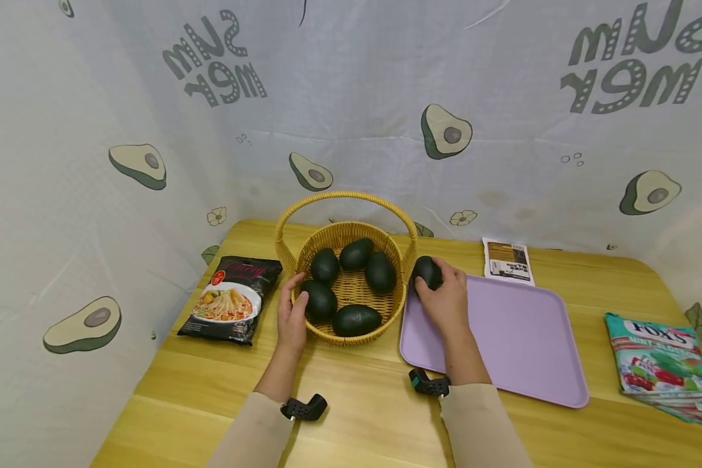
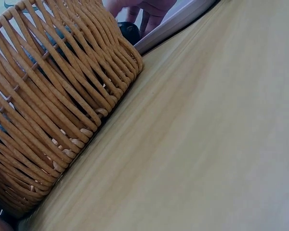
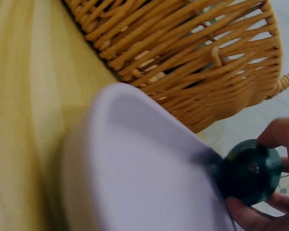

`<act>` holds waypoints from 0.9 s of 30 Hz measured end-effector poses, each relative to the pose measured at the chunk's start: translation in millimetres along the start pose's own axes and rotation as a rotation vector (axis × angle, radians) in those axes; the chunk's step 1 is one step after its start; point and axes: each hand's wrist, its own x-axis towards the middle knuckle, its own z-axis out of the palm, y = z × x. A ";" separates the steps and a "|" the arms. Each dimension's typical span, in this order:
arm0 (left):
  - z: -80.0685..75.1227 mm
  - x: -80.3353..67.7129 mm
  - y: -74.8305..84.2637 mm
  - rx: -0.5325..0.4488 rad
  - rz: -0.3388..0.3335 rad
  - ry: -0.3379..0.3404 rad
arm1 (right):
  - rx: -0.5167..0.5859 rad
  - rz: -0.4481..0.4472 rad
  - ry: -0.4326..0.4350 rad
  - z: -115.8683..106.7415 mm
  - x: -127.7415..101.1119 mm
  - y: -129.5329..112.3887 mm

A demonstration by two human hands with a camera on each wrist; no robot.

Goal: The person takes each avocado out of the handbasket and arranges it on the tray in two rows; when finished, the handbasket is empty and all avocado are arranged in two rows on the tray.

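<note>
A round yellow-brown wicker basket (image 1: 351,226) with a tall hooped handle stands on the table, holding several dark green avocados (image 1: 357,320). My left hand (image 1: 293,318) holds the basket's left rim, thumb at the edge; in the left wrist view the wicker wall fills the upper left and the hand barely shows. Just right of the basket, my right hand (image 1: 449,296) grips another dark avocado (image 1: 428,272) at the left part of a lilac tray (image 1: 520,331). The right wrist view shows this avocado (image 3: 250,171) between thumb and fingers, close against the tray's inner side.
Left of the basket lies a black noodle packet (image 1: 231,299). A small white-and-brown sachet (image 1: 507,262) lies behind the tray, and a teal candy bag (image 1: 663,370) at the far right. A printed curtain (image 1: 351,97) hangs behind the wooden table (image 1: 363,403).
</note>
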 end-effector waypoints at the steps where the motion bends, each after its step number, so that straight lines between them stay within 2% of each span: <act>1: -0.1 0.0 -0.3 -0.001 0.005 -0.001 | -0.002 -0.003 -0.019 -2.2 0.0 -0.1; 9: -0.6 0.3 -1.8 -0.007 0.015 -0.007 | 0.007 -0.021 -0.111 -11.1 0.6 0.1; 23: -0.3 -0.3 -0.9 0.004 -0.004 -0.009 | 0.068 0.001 -0.151 -16.6 1.8 3.4; 27: -0.1 -0.2 -0.2 -0.003 -0.003 -0.009 | 0.049 0.006 -0.159 -20.6 0.9 -0.5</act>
